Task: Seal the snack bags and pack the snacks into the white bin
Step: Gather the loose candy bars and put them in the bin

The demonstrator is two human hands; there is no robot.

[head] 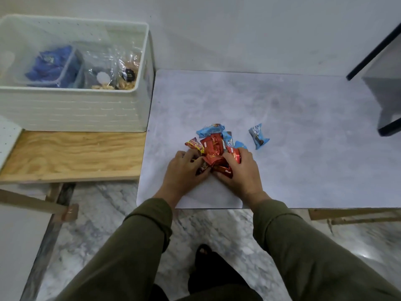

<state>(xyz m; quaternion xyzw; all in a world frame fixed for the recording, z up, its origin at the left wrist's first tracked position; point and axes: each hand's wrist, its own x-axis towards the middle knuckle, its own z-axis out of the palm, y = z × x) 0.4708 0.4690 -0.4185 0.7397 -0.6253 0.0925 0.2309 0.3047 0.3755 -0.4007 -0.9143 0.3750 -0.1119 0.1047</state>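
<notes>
Closing in from both sides, the left hand and right hand curl their fingers round a heap of red snack packets on the grey mat, apparently gathering them. Blue packets lie just behind; one blue packet lies apart. Next: lift the handful left into the white bin, which already holds clear bags.

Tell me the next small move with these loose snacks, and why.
Probably lift the gathered red snack packets and carry them to the white bin. Both the left hand and right hand already grip the pile, and the bin sits open to the left. The lone blue packet can follow.
</notes>
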